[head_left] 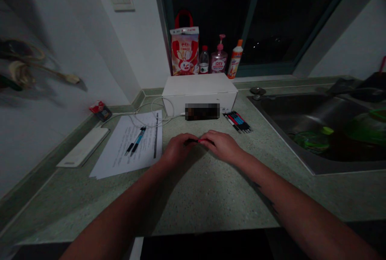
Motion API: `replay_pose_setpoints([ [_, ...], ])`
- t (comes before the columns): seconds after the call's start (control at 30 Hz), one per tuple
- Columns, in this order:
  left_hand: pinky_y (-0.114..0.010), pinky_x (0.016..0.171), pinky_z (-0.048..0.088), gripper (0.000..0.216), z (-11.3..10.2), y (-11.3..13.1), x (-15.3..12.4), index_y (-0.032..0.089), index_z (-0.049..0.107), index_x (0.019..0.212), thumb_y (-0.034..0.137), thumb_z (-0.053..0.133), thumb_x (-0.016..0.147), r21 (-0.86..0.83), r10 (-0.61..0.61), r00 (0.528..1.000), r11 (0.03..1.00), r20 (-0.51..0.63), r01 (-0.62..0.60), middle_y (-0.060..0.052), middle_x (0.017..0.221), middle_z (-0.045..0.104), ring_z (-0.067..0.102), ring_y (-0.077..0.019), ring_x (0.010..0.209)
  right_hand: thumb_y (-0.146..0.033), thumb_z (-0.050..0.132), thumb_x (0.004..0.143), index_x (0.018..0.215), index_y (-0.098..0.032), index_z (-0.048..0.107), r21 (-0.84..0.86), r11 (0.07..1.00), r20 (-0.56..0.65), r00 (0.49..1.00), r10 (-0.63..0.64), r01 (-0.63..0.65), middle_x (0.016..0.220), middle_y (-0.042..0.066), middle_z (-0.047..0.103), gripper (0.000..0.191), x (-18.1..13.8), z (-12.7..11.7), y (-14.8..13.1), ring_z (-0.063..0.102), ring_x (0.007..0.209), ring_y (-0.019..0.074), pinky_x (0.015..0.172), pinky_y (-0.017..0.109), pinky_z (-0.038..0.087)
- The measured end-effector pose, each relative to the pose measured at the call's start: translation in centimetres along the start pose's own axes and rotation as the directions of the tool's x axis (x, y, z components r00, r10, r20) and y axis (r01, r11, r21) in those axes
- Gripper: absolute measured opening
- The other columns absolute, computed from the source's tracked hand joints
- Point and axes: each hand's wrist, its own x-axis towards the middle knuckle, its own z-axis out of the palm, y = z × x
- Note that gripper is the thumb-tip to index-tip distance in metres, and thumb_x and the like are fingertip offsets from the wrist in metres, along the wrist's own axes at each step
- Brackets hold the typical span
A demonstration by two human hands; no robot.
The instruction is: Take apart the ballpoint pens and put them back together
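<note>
Between my two hands, above the middle of the counter, is a thin red and black pen (199, 141). My left hand (178, 147) pinches its dark left end. The right end sits in the closed fingers of my right hand (222, 145); parts of the pen are hidden by both hands. Beyond my right hand lies a row of several pens (237, 121) in red, blue, black and white. To the left, blue and black pens (137, 141) rest on printed paper sheets (120, 153); whether they are whole or in parts I cannot tell.
A phone (202, 113) with a white cable leans against a white box (199, 85). Bottles (218, 60) and a red bag (185, 52) stand behind it. At right is a metal sink (280, 139) holding green items; a white flat case (84, 147) lies left.
</note>
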Motion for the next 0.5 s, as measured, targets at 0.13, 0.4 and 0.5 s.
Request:
replay_pose_setpoints([
  [0.13,-0.033,0.080,0.054,0.018,0.00,-0.37,0.00,0.024,0.077,0.090,0.012,0.067,0.081,0.016,0.039,0.999,0.999,-0.010,-0.039,-0.002,0.089,0.076,0.068,-0.0191,0.083,-0.034,0.045,0.103,0.105,-0.024,0.072,-0.031,0.999,0.052,0.998,0.040,-0.038,0.101,0.005,0.073,0.029,0.10,0.03,-0.42,0.067,0.091,0.0201,0.078,0.032,0.046],
  [0.4,-0.034,0.076,0.054,0.017,0.28,-0.63,-0.14,0.024,0.076,0.092,0.014,0.068,0.082,0.031,0.082,0.996,0.996,-0.046,-0.081,-0.003,0.086,0.075,0.066,-0.0177,0.078,-0.035,0.060,0.096,0.108,-0.024,0.067,0.016,0.993,0.038,0.992,0.120,-0.121,0.094,0.004,0.074,0.018,-0.02,-0.36,-0.96,0.067,0.082,0.0198,0.069,0.030,0.042],
  [0.5,-0.034,0.078,0.055,0.017,0.25,-0.52,-0.18,0.024,0.076,0.090,0.013,0.066,0.082,0.029,0.105,0.994,0.994,-0.032,-0.104,-0.003,0.086,0.075,0.066,-0.0174,0.078,-0.033,0.047,0.102,0.096,-0.021,0.070,-0.030,0.997,0.072,0.995,0.074,-0.072,0.094,0.005,0.072,0.027,0.07,-0.34,-0.89,0.066,0.085,0.0196,0.071,0.030,0.042],
])
